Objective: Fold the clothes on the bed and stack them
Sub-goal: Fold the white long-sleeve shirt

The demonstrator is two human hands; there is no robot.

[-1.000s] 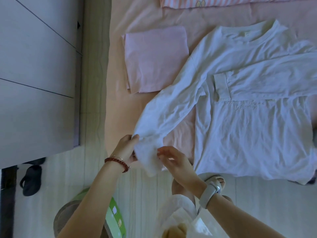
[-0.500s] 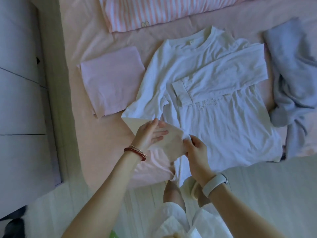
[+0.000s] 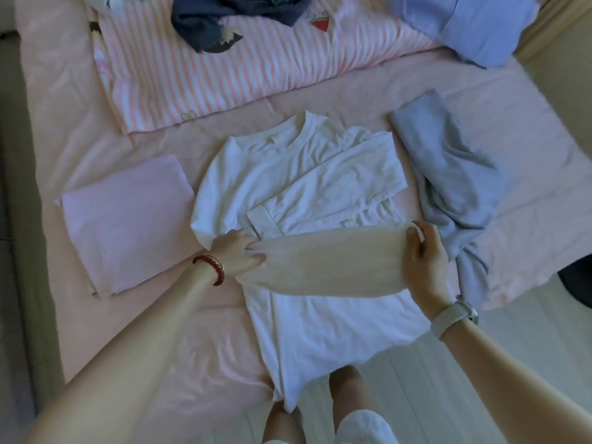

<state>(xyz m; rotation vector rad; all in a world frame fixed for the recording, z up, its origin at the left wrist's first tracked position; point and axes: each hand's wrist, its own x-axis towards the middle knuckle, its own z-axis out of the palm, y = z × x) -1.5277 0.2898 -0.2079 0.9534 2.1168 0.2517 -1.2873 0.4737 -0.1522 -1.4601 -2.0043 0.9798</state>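
A white long-sleeved shirt (image 3: 298,181) lies face up on the pink bed sheet (image 3: 80,129), its hem hanging over the bed's front edge. One sleeve is folded across the chest. The other sleeve (image 3: 330,261) stretches across the shirt's middle between my hands. My left hand (image 3: 235,251) grips it near the shoulder, on the shirt's left side. My right hand (image 3: 423,251) pinches the cuff at the shirt's right side. A folded pink garment (image 3: 128,225) lies flat to the left of the shirt.
A crumpled grey-blue garment (image 3: 448,187) lies right of the shirt. A pink striped quilt (image 3: 240,65) spans the back, with dark blue clothing (image 3: 230,17) on it and a light blue pillow (image 3: 474,24) at the far right. My legs stand on pale floor (image 3: 416,379) below.
The left sleeve, which hung off the bed's front edge, has been drawn up and across the shirt's middle. My right hand carried the cuff to the right; my left hand went to the shoulder end.
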